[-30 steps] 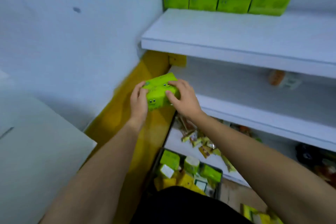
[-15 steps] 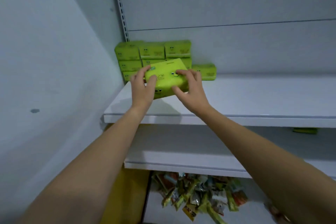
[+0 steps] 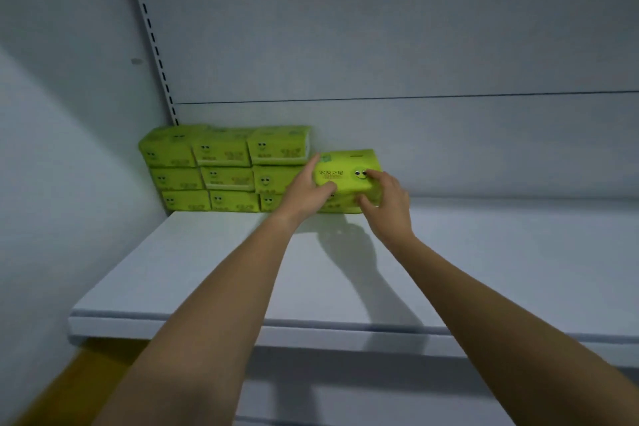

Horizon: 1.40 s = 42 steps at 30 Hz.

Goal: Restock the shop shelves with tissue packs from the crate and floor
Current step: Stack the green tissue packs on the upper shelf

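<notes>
At the back of a white, smooth-surfaced shelf, against a flat grey back panel: both hands hold one tissue pack, a soft rectangular block in glossy lime-green film with a printed smiley face. Left hand grips its left end, thumb across the front. Right hand curls round its right front corner, one fingertip by the printed eyes. The pack sits directly over a lower pack; whether they touch is unclear. Just left is the stack of matching packs, three wide, three high, film slightly crinkled. Slotted metal upright in the corner.
</notes>
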Each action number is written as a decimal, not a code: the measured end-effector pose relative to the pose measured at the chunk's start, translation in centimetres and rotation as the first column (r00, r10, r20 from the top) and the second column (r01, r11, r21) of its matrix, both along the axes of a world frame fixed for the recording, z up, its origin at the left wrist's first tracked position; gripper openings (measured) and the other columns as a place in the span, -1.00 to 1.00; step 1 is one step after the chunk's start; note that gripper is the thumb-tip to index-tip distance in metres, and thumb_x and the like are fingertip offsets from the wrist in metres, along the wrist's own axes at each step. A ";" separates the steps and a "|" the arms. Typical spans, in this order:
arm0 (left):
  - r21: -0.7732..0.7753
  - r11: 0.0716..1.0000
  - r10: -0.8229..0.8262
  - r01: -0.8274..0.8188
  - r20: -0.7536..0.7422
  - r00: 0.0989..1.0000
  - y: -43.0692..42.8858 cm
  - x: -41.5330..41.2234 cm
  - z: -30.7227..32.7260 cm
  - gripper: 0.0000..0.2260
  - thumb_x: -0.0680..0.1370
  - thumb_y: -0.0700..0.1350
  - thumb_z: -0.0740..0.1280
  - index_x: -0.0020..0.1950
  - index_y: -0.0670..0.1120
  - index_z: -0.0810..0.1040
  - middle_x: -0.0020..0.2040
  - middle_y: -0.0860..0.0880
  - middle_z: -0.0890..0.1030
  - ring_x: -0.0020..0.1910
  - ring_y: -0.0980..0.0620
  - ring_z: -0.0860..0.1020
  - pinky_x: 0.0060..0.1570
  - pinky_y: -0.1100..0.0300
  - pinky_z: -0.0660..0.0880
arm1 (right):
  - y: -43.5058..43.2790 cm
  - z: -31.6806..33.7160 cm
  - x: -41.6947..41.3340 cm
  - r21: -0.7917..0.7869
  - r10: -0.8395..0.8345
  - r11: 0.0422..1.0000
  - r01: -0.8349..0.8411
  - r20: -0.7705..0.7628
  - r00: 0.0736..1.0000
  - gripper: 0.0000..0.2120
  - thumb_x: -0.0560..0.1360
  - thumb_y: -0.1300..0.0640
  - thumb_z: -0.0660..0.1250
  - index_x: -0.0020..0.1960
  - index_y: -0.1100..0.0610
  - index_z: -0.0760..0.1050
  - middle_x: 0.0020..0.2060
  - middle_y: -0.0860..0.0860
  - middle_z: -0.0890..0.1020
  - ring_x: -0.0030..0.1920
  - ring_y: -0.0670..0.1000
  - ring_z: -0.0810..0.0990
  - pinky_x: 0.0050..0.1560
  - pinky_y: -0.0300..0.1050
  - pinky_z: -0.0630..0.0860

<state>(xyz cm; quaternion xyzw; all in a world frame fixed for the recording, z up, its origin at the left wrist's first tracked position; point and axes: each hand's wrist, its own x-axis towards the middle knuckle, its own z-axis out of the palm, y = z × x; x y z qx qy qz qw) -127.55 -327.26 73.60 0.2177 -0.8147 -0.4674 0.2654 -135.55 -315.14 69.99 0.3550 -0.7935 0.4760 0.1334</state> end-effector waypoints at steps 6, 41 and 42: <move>-0.083 0.996 0.046 -0.043 0.027 0.999 -1.8 -4.5 -0.9 -0.39 0.55 -0.14 0.27 0.53 0.02 0.06 0.39 -0.06 0.38 0.27 -0.14 0.47 0.21 0.03 0.45 | -2.4 0.4 -3.9 -0.009 0.094 0.996 -0.094 0.189 0.978 -0.54 0.49 0.19 0.31 0.37 0.14 0.33 0.38 0.14 0.30 0.42 0.07 0.24 0.36 -0.15 0.11; -0.636 0.756 0.411 -0.156 0.275 0.869 -2.2 13.3 -7.6 -0.55 0.65 0.03 -0.01 0.51 -0.08 0.13 0.51 -0.06 0.20 0.49 -0.06 0.12 0.45 -0.08 0.02 | -1.7 -3.9 10.7 0.420 0.331 0.864 -0.278 -0.057 0.942 -0.47 0.57 0.01 0.18 0.48 0.15 0.16 0.50 0.10 0.13 0.48 0.09 0.12 0.42 -0.13 0.00; -0.635 0.750 0.433 -0.183 0.262 0.863 -2.3 15.6 -8.1 -0.55 0.65 0.03 -0.01 0.51 -0.07 0.12 0.51 -0.06 0.19 0.50 -0.05 0.11 0.44 -0.09 -0.02 | -2.2 -4.3 12.8 0.436 0.368 0.849 -0.299 -0.082 0.926 -0.46 0.56 -0.03 0.17 0.47 0.16 0.19 0.48 0.13 0.17 0.47 0.11 0.16 0.43 -0.09 0.03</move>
